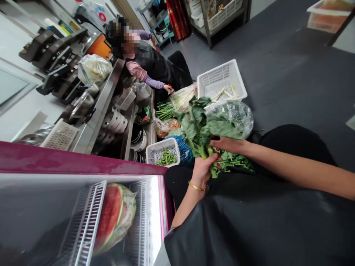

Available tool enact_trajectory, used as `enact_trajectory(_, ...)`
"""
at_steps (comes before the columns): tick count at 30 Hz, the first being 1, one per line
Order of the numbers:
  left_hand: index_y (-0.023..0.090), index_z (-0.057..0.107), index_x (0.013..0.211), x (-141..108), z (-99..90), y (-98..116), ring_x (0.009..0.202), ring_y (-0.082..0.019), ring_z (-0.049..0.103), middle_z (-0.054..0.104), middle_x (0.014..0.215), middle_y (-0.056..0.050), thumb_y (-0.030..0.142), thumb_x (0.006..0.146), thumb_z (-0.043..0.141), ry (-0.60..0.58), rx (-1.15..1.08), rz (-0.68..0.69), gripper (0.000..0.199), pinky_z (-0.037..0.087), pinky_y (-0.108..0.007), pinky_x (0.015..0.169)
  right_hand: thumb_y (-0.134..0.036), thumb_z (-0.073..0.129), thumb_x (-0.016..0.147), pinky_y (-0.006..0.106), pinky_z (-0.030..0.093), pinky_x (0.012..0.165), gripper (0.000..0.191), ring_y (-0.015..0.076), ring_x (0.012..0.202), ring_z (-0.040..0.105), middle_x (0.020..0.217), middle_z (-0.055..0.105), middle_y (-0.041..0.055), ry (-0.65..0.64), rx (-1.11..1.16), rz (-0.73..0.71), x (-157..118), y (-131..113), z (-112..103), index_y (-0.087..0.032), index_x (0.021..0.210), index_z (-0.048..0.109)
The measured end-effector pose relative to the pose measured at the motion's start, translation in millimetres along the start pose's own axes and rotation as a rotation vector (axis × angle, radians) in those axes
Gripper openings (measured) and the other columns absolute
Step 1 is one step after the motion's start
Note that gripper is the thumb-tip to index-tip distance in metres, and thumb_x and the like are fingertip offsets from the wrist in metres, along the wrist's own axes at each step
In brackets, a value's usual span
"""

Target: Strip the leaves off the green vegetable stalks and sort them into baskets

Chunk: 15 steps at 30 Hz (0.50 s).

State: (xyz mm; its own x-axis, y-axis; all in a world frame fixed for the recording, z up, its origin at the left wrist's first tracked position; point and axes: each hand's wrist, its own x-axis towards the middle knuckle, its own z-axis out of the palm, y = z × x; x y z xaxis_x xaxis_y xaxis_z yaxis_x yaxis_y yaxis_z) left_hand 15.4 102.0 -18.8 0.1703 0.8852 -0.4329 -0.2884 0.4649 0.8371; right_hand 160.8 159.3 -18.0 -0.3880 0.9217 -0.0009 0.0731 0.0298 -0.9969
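My left hand (203, 169), with a gold bangle at the wrist, is closed round the thick pale stem of a bunch of leafy greens (196, 127). Broad dark leaves fan out above the fist, over the baskets and bags. My right hand (227, 145) reaches in from the right and grips the same bunch beside the stem; leaves partly hide its fingers. Under my hands lie more loose greens (235, 161). Just left of the bunch, a small white basket (149, 157) contains short green pieces.
A large white basket (241, 79) holds a few pale stalks. Near it are a bag of leaves (245, 118) and long spring onions (184, 98). A co-worker (163, 66) sits beyond, one hand by the onions. Left are steel shelves (97, 118) and a glass-fronted fridge (146, 170) with cut watermelon (111, 210).
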Motion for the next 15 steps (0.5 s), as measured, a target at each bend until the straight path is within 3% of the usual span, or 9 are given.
enact_trajectory(3,0.016,0.060,0.089,-0.7,-15.3,1.2,0.067,-0.018,0.065,0.065,0.081,-0.004,0.035,0.056,0.082,0.016,-0.175,0.049,0.044,0.049,-0.025,0.052,-0.051,0.068,0.072,0.027,0.046,0.048,0.035,0.0151,0.049,0.058,0.055,0.061,-0.0015,0.089,0.101,0.041,3.1,-1.6,12.7,-0.019,0.068,0.053)
enact_trajectory(6,0.017,0.057,0.089,1.3,-23.8,0.8,0.065,-0.017,0.065,0.063,0.077,0.000,0.028,0.054,0.084,0.043,-0.277,0.098,0.045,0.047,-0.024,0.052,-0.055,0.066,0.072,0.029,0.048,0.051,0.039,0.0166,0.051,0.059,0.056,0.062,0.0010,0.176,0.122,0.045,3.9,-0.4,13.5,-0.021,0.064,0.048)
enact_trajectory(8,0.017,0.056,0.088,2.1,-24.4,1.2,0.061,-0.014,0.063,0.062,0.073,0.000,0.026,0.054,0.083,0.080,-0.313,0.119,0.045,0.043,-0.021,0.050,-0.056,0.062,0.076,0.029,0.046,0.052,0.040,0.0164,0.053,0.058,0.056,0.060,0.0022,0.237,-0.052,-0.018,6.0,-0.2,16.0,-0.021,0.062,0.048)
enact_trajectory(11,0.015,0.057,0.087,1.6,-21.5,3.9,0.057,-0.011,0.060,0.063,0.071,-0.001,0.026,0.055,0.082,0.149,-0.374,0.112,0.043,0.040,-0.020,0.049,-0.048,0.056,0.082,0.027,0.040,0.054,0.036,0.0148,0.057,0.053,0.060,0.057,0.0043,0.345,-0.519,-0.277,2.1,4.1,23.8,-0.020,0.060,0.052)
enact_trajectory(13,0.015,0.058,0.087,2.0,-19.6,5.4,0.056,-0.011,0.059,0.064,0.073,-0.002,0.027,0.054,0.082,0.173,-0.391,0.095,0.042,0.041,-0.021,0.051,-0.042,0.051,0.085,0.027,0.036,0.053,0.032,0.0138,0.056,0.049,0.062,0.055,0.0046,0.286,-0.717,-0.446,-7.8,11.0,28.2,-0.020,0.062,0.057)
enact_trajectory(15,0.016,0.058,0.085,3.7,-19.2,4.7,0.055,-0.011,0.057,0.063,0.073,-0.002,0.028,0.054,0.082,0.187,-0.375,0.112,0.042,0.042,-0.023,0.052,-0.040,0.047,0.086,0.027,0.036,0.052,0.031,0.0136,0.055,0.049,0.063,0.057,0.0043,0.150,-0.691,-0.493,-18.2,17.7,28.1,-0.020,0.068,0.062)
